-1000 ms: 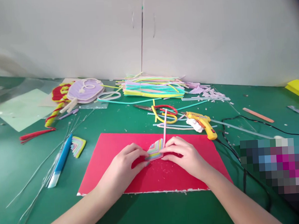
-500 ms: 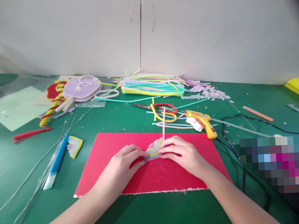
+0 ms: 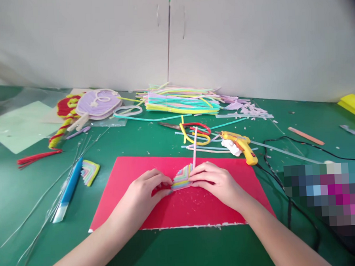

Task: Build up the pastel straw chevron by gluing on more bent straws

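A small fan-shaped piece of pastel pipe cleaner rows (image 3: 181, 179) is between my hands, over a red board (image 3: 181, 214). My left hand (image 3: 146, 193) has its thumb and fingers bent together at the piece's left tip. With the fingertips of my right hand (image 3: 217, 183) I pinch the piece's right side. From there a pale pink pipe cleaner (image 3: 195, 148) sticks up past the board's far edge. Part of the piece is hidden by my right fingers. A similar striped piece (image 3: 90, 172) with a yellow rim lies on the green table, left of the board.
Behind the board are scissors (image 3: 199, 128) with red and yellow handles, a yellow glue gun (image 3: 240, 143) with a black cord, and a pipe cleaner bundle (image 3: 178, 103). At left are a blue-wrapped wire bunch (image 3: 70, 186) and a purple fan-shaped craft (image 3: 98, 103).
The view has shifted slightly. My left fingertips have eased a little leftward at the piece's tip. My right hand keeps its pinch in nearly the same place.
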The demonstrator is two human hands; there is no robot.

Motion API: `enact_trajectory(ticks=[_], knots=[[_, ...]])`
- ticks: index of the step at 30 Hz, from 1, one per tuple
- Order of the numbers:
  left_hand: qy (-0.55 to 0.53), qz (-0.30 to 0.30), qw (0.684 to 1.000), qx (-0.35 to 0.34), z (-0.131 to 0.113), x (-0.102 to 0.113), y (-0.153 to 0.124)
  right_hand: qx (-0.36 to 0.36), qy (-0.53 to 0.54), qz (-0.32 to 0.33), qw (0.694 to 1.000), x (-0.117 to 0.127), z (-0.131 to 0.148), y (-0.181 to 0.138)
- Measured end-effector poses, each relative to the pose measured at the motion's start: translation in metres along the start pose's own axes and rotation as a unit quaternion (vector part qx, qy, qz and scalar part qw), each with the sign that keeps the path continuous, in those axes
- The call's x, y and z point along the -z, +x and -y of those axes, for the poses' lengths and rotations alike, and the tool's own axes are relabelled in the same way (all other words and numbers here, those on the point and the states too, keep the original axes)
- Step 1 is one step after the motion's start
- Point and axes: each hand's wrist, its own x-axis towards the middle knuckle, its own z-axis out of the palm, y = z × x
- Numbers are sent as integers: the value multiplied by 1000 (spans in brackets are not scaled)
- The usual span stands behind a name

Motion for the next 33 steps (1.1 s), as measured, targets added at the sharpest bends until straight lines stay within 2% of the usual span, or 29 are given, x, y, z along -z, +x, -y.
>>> enact_trajectory(ticks=[20,33], knots=[[23,-34,999,-22,2,-5,-4,41,-33,-13,999,-1,-2,-1],[64,-11,997,-44,0,-4,-6,38,-36,-8,999,-2,-4,-2]])
